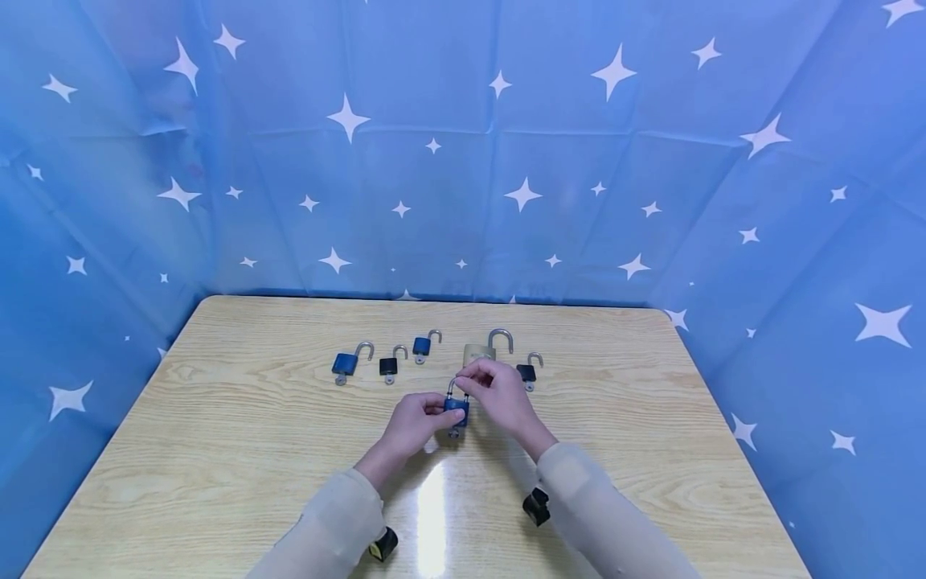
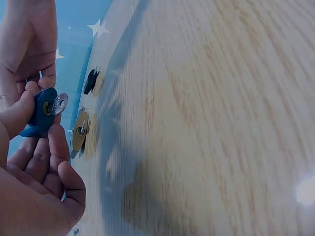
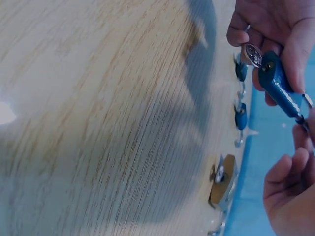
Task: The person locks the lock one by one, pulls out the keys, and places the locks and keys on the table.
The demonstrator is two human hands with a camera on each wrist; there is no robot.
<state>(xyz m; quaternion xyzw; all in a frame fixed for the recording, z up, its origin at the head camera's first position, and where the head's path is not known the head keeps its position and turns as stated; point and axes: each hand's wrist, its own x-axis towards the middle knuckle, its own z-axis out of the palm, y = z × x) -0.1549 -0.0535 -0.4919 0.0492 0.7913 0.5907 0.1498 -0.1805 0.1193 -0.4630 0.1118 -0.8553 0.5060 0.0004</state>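
Note:
A blue padlock (image 1: 456, 408) is held up over the table in front of me. My left hand (image 1: 412, 422) grips its body, thumb across the near face. My right hand (image 1: 499, 396) pinches the metal shackle at the top, fingers hiding part of it. Both shackle legs stand over the body; whether they are latched I cannot tell. From the keyhole at the padlock's bottom sticks a silver key (image 2: 60, 104), also plain in the right wrist view. Just beyond my right hand lies a large brass padlock (image 1: 477, 352), partly covered by that hand.
Other padlocks with swung-out shackles lie across the table (image 1: 239, 434): a blue one (image 1: 345, 364), a black one (image 1: 388, 366), a smaller blue one (image 1: 422, 346) and, at right, another black one (image 1: 526, 372). A blue star-patterned curtain (image 1: 434, 177) hangs behind.

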